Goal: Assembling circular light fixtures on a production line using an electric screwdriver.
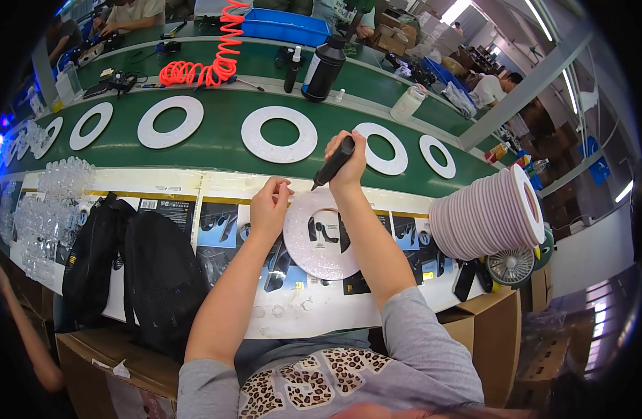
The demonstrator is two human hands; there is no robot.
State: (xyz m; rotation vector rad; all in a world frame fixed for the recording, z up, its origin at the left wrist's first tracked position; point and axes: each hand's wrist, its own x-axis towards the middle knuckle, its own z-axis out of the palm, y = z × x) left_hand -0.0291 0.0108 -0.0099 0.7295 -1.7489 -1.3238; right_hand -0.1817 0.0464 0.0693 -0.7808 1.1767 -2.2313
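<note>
My right hand grips a black pen-shaped tool, its tip pointing down at the far edge of a flat white ring that lies on the workbench in front of me. My left hand pinches the left rim of that ring with its fingertips. The ring is speckled and has a round hole in the middle.
Several white rings lie in a row on the green conveyor belt beyond. A leaning stack of pinkish rings sits at right, beside a small fan. Black mesh bags lie at left, clear plastic parts further left. A black bottle and a red coiled hose stand behind.
</note>
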